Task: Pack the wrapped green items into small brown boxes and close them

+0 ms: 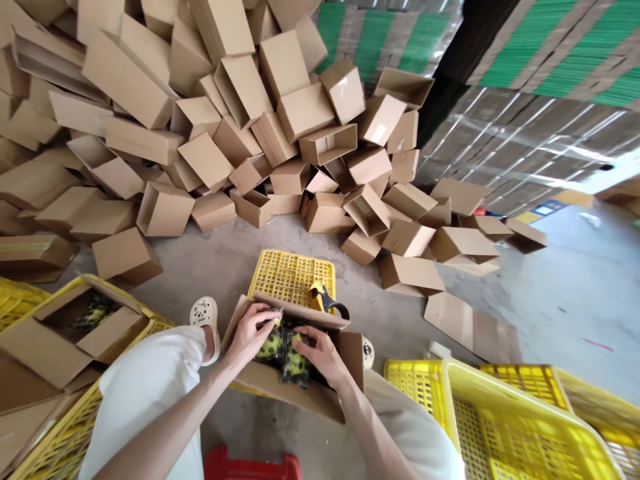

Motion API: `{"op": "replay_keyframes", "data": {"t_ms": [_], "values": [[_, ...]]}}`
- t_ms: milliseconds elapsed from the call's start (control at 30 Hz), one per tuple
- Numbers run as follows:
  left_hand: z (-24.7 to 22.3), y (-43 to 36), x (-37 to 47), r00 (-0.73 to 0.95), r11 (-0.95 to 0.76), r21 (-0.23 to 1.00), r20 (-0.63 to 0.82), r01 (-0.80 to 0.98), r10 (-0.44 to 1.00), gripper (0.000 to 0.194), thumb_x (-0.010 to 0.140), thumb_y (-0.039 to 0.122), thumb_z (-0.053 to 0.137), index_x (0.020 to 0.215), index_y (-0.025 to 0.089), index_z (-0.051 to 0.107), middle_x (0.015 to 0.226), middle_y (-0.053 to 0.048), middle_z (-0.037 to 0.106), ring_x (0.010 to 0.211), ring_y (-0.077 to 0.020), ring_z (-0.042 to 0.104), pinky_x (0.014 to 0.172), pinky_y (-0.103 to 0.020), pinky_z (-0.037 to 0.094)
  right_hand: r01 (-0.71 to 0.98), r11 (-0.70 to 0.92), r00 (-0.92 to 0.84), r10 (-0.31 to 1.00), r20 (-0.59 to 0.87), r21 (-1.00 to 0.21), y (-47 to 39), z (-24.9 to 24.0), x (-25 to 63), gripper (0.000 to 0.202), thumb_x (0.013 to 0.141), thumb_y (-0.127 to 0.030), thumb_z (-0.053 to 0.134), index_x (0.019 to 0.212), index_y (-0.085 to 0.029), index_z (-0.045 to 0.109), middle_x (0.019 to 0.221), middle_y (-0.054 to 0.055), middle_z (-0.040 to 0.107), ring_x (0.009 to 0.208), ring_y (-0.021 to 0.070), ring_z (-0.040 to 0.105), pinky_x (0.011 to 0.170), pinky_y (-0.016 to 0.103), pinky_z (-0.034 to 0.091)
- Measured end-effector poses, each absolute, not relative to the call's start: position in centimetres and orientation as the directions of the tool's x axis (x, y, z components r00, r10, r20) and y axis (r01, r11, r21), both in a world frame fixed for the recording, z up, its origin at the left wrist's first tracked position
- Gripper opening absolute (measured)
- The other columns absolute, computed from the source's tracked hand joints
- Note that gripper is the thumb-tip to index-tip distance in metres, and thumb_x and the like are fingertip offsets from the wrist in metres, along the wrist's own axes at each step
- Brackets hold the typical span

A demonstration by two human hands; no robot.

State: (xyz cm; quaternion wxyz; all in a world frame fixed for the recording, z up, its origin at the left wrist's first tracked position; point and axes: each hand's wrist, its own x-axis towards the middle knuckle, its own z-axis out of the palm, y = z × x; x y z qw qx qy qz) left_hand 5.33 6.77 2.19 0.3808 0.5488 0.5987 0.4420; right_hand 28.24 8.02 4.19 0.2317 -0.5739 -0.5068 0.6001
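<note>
Both hands are inside the open box now, and the two packets are being handled. The left packet (270, 348), green with dark spots, is covered in part by the left hand (247, 333); its fingers are half curled and brought down at the packet's far end. Over the right packet (296, 363), the right hand (321, 355) is held with fingers loosely bent and slightly spread, touching the wrap. Whether either packet is truly gripped cannot be told. Both packets are lying side by side in the box (305, 395), whose flaps are spread, and the box is apparently propped on the yellow crate (280, 270).

The step in hand, as judged here, is the placing or straightening of packets. Next, a light press on the wraps is called for, with both packets kept level and below the rim, before the fingers are lifted clear of the flaps. Just beyond the far flap, the tape dispenser (325, 298) is left on the crate, untouched. At far left and centre, a heap of boxes (205, 160) is seen.
</note>
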Motion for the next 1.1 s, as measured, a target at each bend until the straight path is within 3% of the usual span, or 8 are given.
{"op": "replay_keyframes", "data": {"t_ms": [167,333,467,600,733,833,900,1100], "values": [[3.3,6.8,5.3,-0.117,-0.119,0.866,0.199,0.486,0.973,0.028,0.1,0.029,0.06,0.119,0.028,0.081,0.111,-0.009,0.066,0.108,-0.0237,0.068,0.102,-0.041,0.059,0.041,-0.558,-0.274,0.791,-0.547,-0.829,7.8,5.0,27.7,0.058,0.071,-0.057,0.089,0.116,-0.024,0.073,0.1,0.002,0.074,0.085,0.0211,0.069,0.063,0.029,0.058],[3.8,6.7,5.3,-0.142,-0.097,0.843,0.201,0.529,0.969,0.039,0.101,0.03,0.058,0.139,0.029,0.068,0.121,-0.01,0.068,0.117,-0.0261,0.067,0.102,-0.043,0.059,-0.05,-0.528,-0.215,0.835,-0.507,-0.848,8.0,5.9,27.6,0.063,0.07,-0.061,0.092,0.119,-0.024,0.076,0.11,0.006,0.077,0.105,0.027,0.074,0.082,0.038,0.064],[3.8,6.9,5.3,-0.093,-0.105,0.866,0.172,0.488,0.981,0.033,0.103,0.041,0.059,0.131,0.028,0.072,0.133,-0.01,0.066,0.125,-0.0263,0.065,0.096,-0.039,0.061,-0.155,-0.507,-0.372,0.825,-0.425,-0.848,8.7,5.7,28.1,0.065,0.081,-0.069,0.082,0.127,-0.025,0.075,0.135,0.012,0.073,0.126,0.0337,0.071,0.099,0.048,0.062],[2.3,6.7,5.6,0.046,-0.09,0.844,0.078,0.529,0.996,0.031,0.103,0.036,0.059,0.128,0.027,0.073,0.14,-0.01,0.066,0.128,-0.027,0.065,0.105,-0.042,0.06,0.276,-0.194,-0.208,0.944,-0.256,-0.941,9.6,4.5,29.5,0.045,0.099,-0.057,0.062,0.124,-0.023,0.077,0.128,0.012,0.077,0.123,0.0324,0.071,0.108,0.051,0.057],[-0.3,5.6,5.8,0.104,-0.085,0.639,0.007,0.765,0.995,0.055,0.086,0.012,0.067,0.14,0.022,0.068,0.159,-0.015,0.055,0.154,-0.0396,0.043,0.126,-0.059,0.04,0.844,0.138,-0.285,0.934,-0.215,-0.519,8.8,3.3,30.5,0.043,0.09,-0.024,0.07,0.133,-0.02,0.074,0.142,0.017,0.07,0.132,0.0365,0.064,0.118,0.048,0.049],[-1.6,5.0,5.7,0.108,-0.1,0.555,0.018,0.826,0.994,0.084,0.08,0.003,0.065,0.161,0.018,0.047,0.17,-0.021,0.039,0.162,-0.0416,0.029,0.127,-0.059,0.038,0.935,0.242,-0.321,0.887,-0.333,-0.259,7.7,3.3,30.2,0.064,0.082,-0.018,0.077,0.145,-0.021,0.067,0.156,0.02,0.059,0.135,0.0399,0.06,0.114,0.047,0.05],[-1.9,5.1,5.5,0.117,-0.112,0.533,0.025,0.839,0.993,0.087,0.084,0.005,0.063,0.166,0.017,0.038,0.164,-0.022,0.047,0.157,-0.0405,0.039,0.125,-0.058,0.041,0.946,0.252,-0.314,0.866,-0.389,-0.203,7.4,3.6,30.0,0.061,0.086,-0.02,0.076,0.146,-0.019,0.066,0.149,0.021,0.064,0.132,0.0387,0.062,0.111,0.045,0.05],[-0.6,6.1,5.4,0.093,-0.151,0.573,0.129,0.805,0.987,0.047,0.095,0.021,0.064,0.142,0.022,0.067,0.133,-0.015,0.071,0.132,-0.0366,0.062,0.116,-0.058,0.051,0.916,0.195,-0.322,0.878,-0.353,-0.351,8.6,5.6,30.8,0.027,0.085,-0.026,0.075,0.112,-0.021,0.076,0.12,0.011,0.076,0.116,0.0291,0.071,0.098,0.033,0.051]]}}
